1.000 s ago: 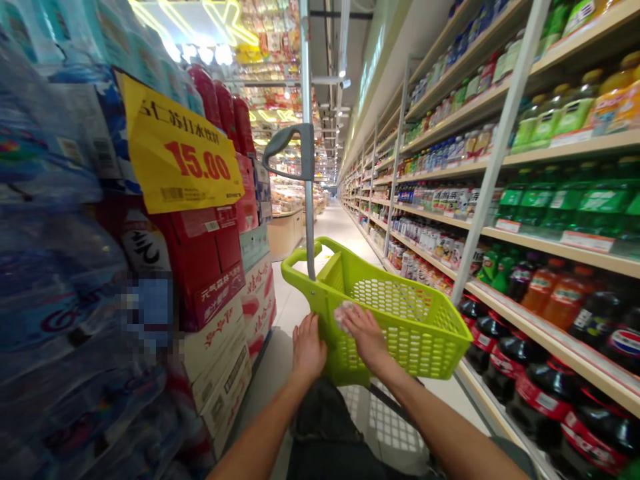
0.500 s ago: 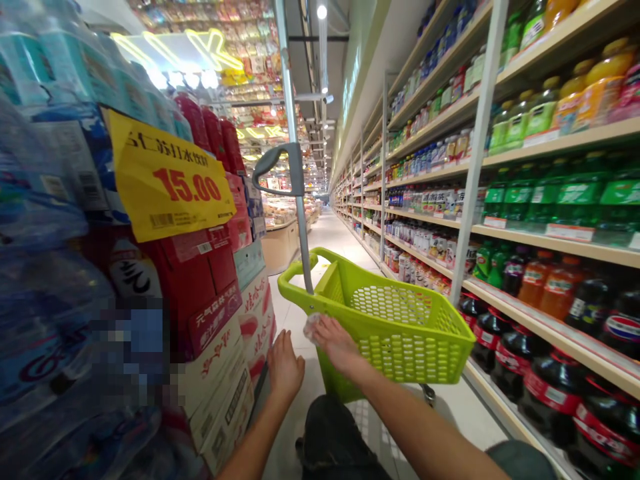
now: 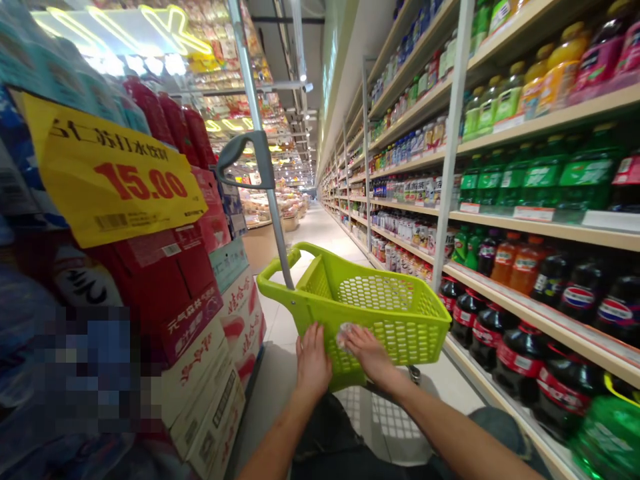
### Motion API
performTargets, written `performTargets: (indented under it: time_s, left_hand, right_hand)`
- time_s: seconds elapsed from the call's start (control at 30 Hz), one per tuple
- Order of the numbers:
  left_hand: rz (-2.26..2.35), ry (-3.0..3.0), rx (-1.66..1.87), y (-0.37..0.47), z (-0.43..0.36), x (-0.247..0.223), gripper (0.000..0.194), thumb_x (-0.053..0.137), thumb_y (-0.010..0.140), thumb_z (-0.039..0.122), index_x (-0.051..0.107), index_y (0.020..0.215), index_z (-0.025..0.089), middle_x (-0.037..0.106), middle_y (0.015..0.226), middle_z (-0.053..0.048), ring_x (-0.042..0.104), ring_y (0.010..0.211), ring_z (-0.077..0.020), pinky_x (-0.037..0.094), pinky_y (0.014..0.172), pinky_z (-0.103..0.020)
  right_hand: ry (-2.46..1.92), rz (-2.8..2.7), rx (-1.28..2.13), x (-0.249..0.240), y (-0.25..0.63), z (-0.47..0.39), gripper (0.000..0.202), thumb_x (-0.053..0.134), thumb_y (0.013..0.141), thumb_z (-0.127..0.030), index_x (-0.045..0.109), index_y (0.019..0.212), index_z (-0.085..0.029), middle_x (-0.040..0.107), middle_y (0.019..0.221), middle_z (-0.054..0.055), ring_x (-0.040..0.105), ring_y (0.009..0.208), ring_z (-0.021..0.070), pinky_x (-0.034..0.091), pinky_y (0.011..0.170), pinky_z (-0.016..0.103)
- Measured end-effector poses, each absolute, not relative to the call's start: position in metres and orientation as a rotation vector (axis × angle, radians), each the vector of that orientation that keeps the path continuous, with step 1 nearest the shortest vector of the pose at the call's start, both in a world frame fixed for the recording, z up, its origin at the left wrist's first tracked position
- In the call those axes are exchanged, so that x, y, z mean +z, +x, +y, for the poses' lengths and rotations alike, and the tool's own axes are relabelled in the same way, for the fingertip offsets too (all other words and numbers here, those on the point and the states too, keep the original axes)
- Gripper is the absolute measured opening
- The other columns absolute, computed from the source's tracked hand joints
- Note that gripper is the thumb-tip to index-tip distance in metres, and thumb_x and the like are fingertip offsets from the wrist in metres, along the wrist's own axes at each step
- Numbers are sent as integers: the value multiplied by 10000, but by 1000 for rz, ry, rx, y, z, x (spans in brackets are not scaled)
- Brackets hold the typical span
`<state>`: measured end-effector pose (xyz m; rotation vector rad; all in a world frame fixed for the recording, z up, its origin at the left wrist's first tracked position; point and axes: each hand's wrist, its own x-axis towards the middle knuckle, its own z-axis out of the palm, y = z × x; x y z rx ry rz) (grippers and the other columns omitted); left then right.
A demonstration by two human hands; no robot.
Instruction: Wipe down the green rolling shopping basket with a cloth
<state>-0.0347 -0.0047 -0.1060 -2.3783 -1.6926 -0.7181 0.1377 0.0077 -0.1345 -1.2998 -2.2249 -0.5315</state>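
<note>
A lime-green shopping basket cart with perforated sides stands in the aisle right before me. My left hand lies against its near side wall, fingers fairly straight and holding nothing. Further right, my right hand presses a crumpled whitish wad, like a tissue, against the same side; its exact material is hard to make out. From the cart's back end rises a metal pole with a grey handle.
Stacked drink cartons with a yellow price sign rise close on the left. Along the right run shelves of bottled drinks. A white tiled aisle stretches ahead between them.
My left hand has moved from beside the cartons onto the cart's side. My right hand, with the wad, has slid right along that side. The view has shifted slightly.
</note>
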Motion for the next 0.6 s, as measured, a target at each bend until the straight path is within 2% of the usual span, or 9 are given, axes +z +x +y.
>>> performTargets:
  time_s: [0.07,0.23,0.43,0.5,0.6]
  left_hand:
    - [-1657,-2415,-681,-26,-6,-106,612,413,673,85,343,1281,97,335,1388,-126,249,1297,-227,168,1077,-447]
    - [-1655,-2440,-628,1,-7,-101,628,430,668,95,328,1287,105,313,1400,-124,227,1306,-225,154,1081,-450]
    - [-1486,-2559,-499,35,-12,-104,633,419,682,129,305,1305,131,248,1435,-87,162,1329,-216,127,1090,-453]
    - [-1441,-2580,-458,41,-12,-104,636,412,684,132,299,1310,129,239,1439,-81,150,1332,-212,113,1093,-454]
    - [-1435,-2585,-397,46,-10,-102,634,410,689,140,297,1313,122,235,1440,-84,145,1333,-218,101,1092,-463]
  right_hand:
    - [-1301,-2223,-538,-144,148,1,379,417,827,-52,564,1125,-234,565,1202,14,435,1180,218,379,949,414]
    - [-1273,-1985,-672,-117,182,-4,440,352,843,-52,481,1230,-217,450,1320,35,253,1294,213,293,1014,446]
    - [-1308,-2116,-645,-170,214,-21,453,340,825,-14,553,1150,-246,584,1175,22,455,1166,178,404,923,395]
    - [-1328,-2084,-636,-173,220,-23,457,351,824,-20,540,1167,-254,559,1208,25,440,1181,180,397,932,402]
    - [-1365,-1944,-666,-151,232,-21,460,360,821,-28,507,1210,-226,487,1284,49,339,1254,214,346,974,451]
